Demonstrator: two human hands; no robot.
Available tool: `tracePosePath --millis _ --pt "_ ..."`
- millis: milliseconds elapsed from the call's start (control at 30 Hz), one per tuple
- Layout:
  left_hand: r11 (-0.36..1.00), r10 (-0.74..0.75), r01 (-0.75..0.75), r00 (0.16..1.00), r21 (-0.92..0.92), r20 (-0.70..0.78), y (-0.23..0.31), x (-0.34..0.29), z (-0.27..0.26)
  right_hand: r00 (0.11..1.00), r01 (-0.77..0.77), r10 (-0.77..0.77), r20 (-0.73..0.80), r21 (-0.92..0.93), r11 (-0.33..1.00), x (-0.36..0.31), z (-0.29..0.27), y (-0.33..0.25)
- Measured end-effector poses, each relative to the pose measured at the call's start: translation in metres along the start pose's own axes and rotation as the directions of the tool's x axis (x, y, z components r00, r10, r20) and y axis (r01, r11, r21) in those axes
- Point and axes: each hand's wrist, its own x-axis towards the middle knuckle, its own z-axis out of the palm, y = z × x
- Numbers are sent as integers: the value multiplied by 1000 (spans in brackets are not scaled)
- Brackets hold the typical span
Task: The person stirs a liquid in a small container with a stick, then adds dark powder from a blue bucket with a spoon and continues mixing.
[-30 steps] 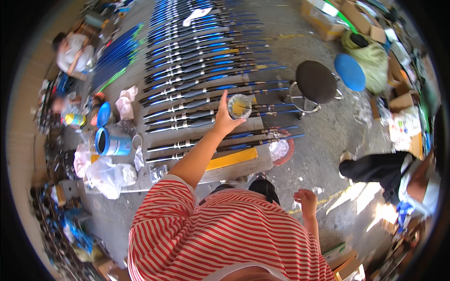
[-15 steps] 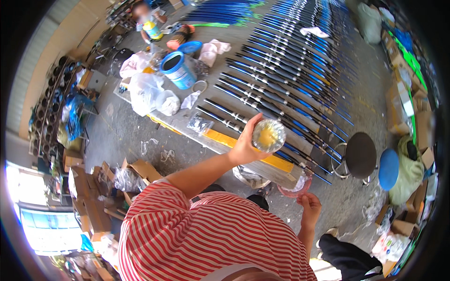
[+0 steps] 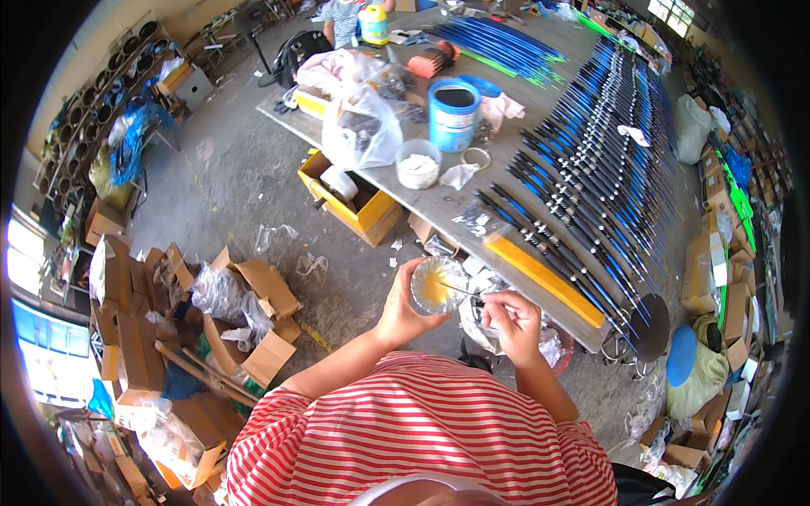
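My left hand [image 3: 400,310] is wrapped around a clear cup [image 3: 419,297] with ridged sides, held in front of my chest beside the table edge. A yellowish paste [image 3: 435,285] lies in it. Between the closed fingers of my right hand [image 3: 516,324] is a thin stick [image 3: 458,292], whose far end reaches into the cup; its tip is hard to make out. Beyond my hands, many blue and black fishing rods [image 3: 582,211] lie side by side across the table [image 3: 506,198]. A yellow strip [image 3: 544,280] runs along the table's near edge.
A blue tub [image 3: 454,126], a white-filled plastic tub [image 3: 418,169] and a plastic bag [image 3: 363,126] stand on the table. Below is a yellow box [image 3: 371,221]. Cardboard boxes [image 3: 270,295] crowd the left; a dark round stool [image 3: 650,327] stands right. Another person [image 3: 344,21] is at the far end.
My left hand has brought the cup back from over the table edge, leftward. My right hand has risen from low on the right to the cup with the stick. The view has turned.
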Motion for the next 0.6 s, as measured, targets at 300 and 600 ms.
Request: tracePosePath --millis 300,600 --pt "997 -65 69 991 26 -115 -30 -13 -97 959 204 -88 270 -441 874 60 122 6" --pt "990 -93 119 955 76 -281 -35 40 -137 898 283 -90 430 -411 867 157 148 13"
